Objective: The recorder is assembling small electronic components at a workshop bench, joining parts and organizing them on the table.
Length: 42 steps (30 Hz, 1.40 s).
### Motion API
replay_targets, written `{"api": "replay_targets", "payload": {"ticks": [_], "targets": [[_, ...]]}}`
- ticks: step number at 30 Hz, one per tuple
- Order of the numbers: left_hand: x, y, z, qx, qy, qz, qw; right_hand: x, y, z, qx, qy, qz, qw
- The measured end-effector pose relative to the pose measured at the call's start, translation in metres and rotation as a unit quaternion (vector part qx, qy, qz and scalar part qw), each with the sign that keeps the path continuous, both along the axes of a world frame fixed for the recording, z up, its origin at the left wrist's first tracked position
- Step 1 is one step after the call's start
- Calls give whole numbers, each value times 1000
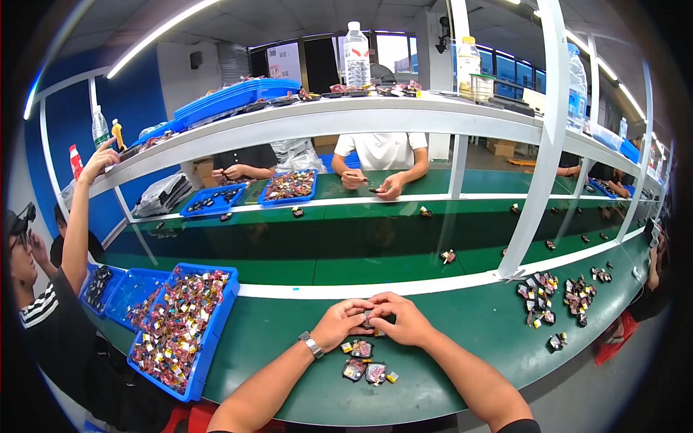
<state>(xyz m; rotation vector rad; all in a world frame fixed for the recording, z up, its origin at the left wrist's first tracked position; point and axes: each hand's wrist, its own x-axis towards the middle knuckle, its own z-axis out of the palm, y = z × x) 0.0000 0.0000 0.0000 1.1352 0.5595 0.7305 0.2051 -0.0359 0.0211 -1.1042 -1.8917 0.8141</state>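
Note:
In front of me, over the green tabletop, my left hand (342, 323) and my right hand (401, 320) meet, fingers closed from both sides on a small dark electronic part (368, 320). Fingers cover most of it, so its details are hidden. Just below the hands lie a few similar black-cased parts with red wires: one part (362, 349) nearest the fingers, another (354, 370) lower left, and a third (376, 373) beside it with a yellow-and-white tag (393, 377). My left wrist wears a metal watch (311, 345).
Left stands a blue tray (232, 290) heaped with red-wired pieces, beside another blue tray (124, 285). Clusters of parts (538, 297) lie right. A white post (538, 151) and shelf edge (346, 123) rise ahead of the green conveyor belt (346, 249). Co-workers sit opposite; another person (54, 303) reaches up left.

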Motion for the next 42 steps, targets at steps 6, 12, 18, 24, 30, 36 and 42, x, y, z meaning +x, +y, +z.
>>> {"api": "replay_targets", "payload": {"ticks": [6, 12, 18, 24, 30, 36, 42], "targets": [[1, -6, 4, 30, 31, 26, 999, -9, -4, -1, 114, -45, -30, 992], [1, -4, 1, 22, -14, 33, 999, -16, -10, -4, 168, -66, -90, 980], [-1, -2, -1, 16, -41, 33, 999, -17, -11, -2, 190, -58, -83, 977], [-2, -1, -3, -1, -54, 34, 998, -20, -11, -8, 185, -51, -109, 975], [0, -2, -2, -12, -48, 37, 998, -20, -11, -8, 176, -37, -98, 979], [-2, 0, -6, 2, -86, 46, 995, -25, -14, 1, 245, -52, -104, 963], [-2, -1, -7, -4, -114, 20, 993, -23, -13, -3, 265, -32, -128, 955]]}}
